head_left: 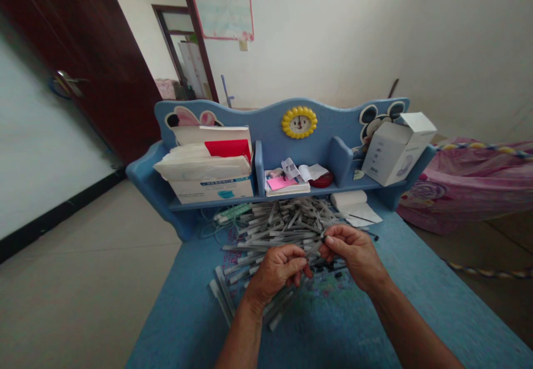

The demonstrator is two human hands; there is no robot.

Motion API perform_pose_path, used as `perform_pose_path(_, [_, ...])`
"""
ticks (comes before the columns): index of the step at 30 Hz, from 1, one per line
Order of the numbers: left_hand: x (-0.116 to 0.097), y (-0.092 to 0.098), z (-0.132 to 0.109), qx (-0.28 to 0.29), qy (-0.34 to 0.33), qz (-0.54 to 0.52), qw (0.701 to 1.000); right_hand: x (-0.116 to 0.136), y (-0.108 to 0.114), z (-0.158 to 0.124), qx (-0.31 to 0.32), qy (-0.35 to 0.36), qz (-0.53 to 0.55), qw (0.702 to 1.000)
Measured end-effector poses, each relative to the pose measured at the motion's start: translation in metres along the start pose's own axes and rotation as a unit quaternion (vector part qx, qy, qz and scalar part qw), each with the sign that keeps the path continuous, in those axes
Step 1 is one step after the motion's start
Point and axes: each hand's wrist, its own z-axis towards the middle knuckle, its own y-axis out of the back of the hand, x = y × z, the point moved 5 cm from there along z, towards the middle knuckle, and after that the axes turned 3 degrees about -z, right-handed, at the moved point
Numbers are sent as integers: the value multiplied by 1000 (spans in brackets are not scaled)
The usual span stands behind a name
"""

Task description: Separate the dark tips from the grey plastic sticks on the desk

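My left hand (280, 272) is closed, its fingertips around the lower end of a translucent pen barrel (315, 248). The barrel slants up toward my right hand (350, 251), whose thumb and finger pinch a small black cap (323, 239) at its upper end. Whether the cap is on the barrel or only against it, I cannot tell. Behind both hands spreads a large heap of similar grey pen barrels (287, 219). Several small black caps (328, 267) lie on the table below my fingers. More barrels (280, 309) lie beneath and beside my left hand.
The blue table (420, 297) carries a shelf unit with a yellow flower clock (300, 123). On the shelf stand a mask carton (208, 188), a stack of papers (287, 189) and a white box (393, 149). A paper roll (353, 205) lies behind my right hand.
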Motion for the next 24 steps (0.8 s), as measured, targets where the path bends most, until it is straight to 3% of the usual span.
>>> perform_pose_path(24, [4, 0, -1, 21, 32, 8, 999, -15, 0, -2, -16, 9, 0, 1000])
